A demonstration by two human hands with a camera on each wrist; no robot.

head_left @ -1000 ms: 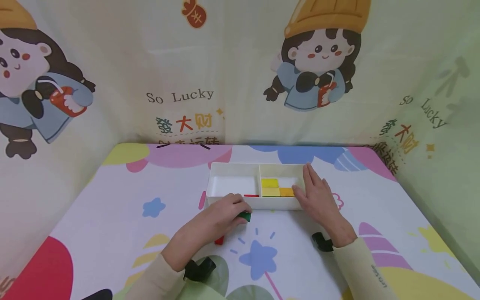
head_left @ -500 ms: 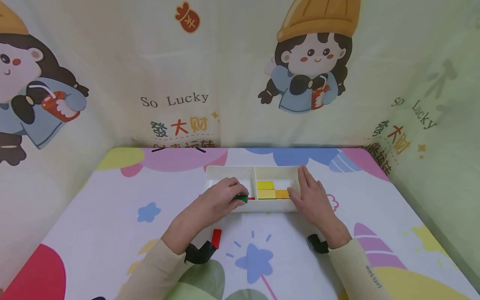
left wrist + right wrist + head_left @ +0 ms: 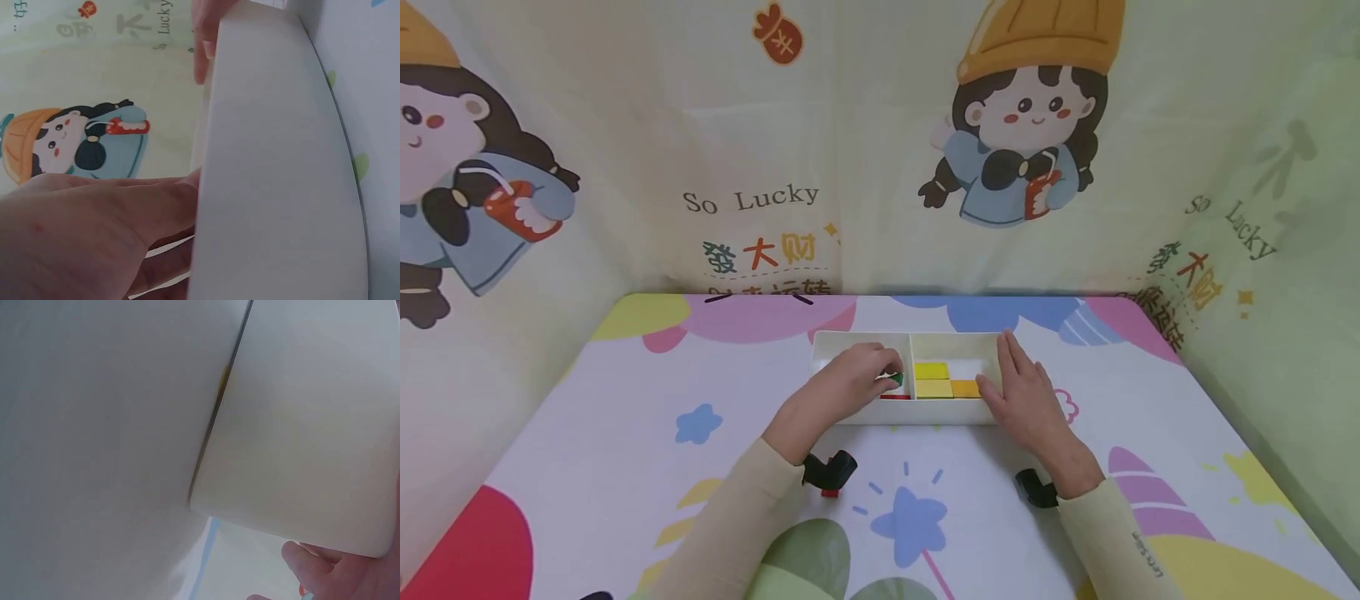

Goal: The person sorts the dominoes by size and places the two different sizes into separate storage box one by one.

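Note:
A white two-compartment box (image 3: 940, 412) sits on the table. My left hand (image 3: 850, 383) reaches into its left compartment and pinches a small green block (image 3: 897, 378), mostly covered by the fingers. Below that block, a red block (image 3: 895, 397) shows along the inner front wall. The right compartment holds two yellow blocks (image 3: 932, 371) and an orange block (image 3: 965, 389). With straight fingers, my right hand (image 3: 1033, 412) rests against the box's right end, its thumb over the front rim. In the left wrist view, the box's front wall (image 3: 275, 156) hides the left fingertips.
Another red block (image 3: 830, 493) lies on the table in front of the box, partly behind the black left wrist mount (image 3: 831, 472). A second black mount (image 3: 1036, 489) is at the right wrist. A printed cloth (image 3: 880, 167) hangs behind the patterned table (image 3: 760, 400).
My left hand has carried the green block from in front of the box, over the front wall, into the left compartment. The right hand has stayed at the box's right end.

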